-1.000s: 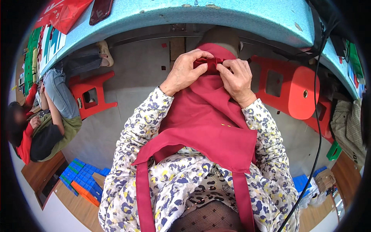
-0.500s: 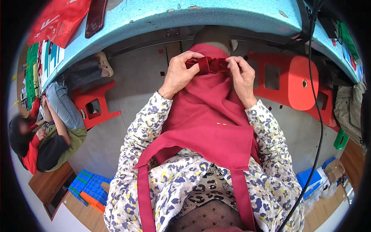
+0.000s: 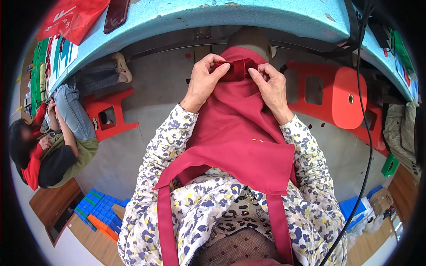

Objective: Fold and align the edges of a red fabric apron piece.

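A dark red cloth apron lies over my lap, its two long straps hanging down past my patterned sleeves. My left hand pinches the apron's top edge from the left. My right hand grips the same edge from the right. Between the two hands a small folded band of the red fabric is held up, just below the edge of the blue table.
A red plastic stool stands to the right and another to the left. A seated person is at the far left. A black cable hangs down on the right. Blue crates sit on the floor at lower left.
Both hands have lifted the apron's top edge a little further up toward the table and shifted their fingers on the folded band.
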The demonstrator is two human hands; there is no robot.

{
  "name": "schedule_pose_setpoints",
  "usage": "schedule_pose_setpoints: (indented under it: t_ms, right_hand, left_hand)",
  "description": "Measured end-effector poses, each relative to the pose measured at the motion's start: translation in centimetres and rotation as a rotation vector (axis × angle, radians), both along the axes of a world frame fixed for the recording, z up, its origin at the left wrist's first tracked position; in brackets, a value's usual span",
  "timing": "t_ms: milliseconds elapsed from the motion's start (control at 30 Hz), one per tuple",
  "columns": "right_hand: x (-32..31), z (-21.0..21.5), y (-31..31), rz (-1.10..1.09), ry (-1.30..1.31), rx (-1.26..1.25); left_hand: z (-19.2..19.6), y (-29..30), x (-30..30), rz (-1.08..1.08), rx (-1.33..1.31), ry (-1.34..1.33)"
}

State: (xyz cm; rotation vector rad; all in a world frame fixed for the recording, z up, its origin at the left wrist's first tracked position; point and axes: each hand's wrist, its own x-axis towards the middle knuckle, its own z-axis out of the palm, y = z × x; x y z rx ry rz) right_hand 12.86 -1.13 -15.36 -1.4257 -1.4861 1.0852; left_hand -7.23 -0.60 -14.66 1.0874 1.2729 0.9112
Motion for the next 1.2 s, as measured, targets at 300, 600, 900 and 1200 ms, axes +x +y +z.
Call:
schedule_pose_setpoints:
  t_ms: [300,600,900,1200]
  right_hand:
    - [-3.8,-0.8,-1.1,-0.019,-0.001,-0.02]
    - [-7.1,-0.8,-1.8,0.037,-0.108,0.214]
    - [-7.1,-0.3,-1.9,0.021,0.039,0.113]
    - [-3.0,-1.7,-0.3,-0.034,0.106,0.099]
  left_hand:
    - [0.2,-3.7,-3.0,0.33,0.193,0.204]
    - [-0.9,-6.4,-7.4,0.189,0.387,0.353]
    - [-0.2,-5.5,-6.6,0.232,0.212,0.121]
    - [-1.7,-1.5,-2.9,0.145,-0.043,0.052]
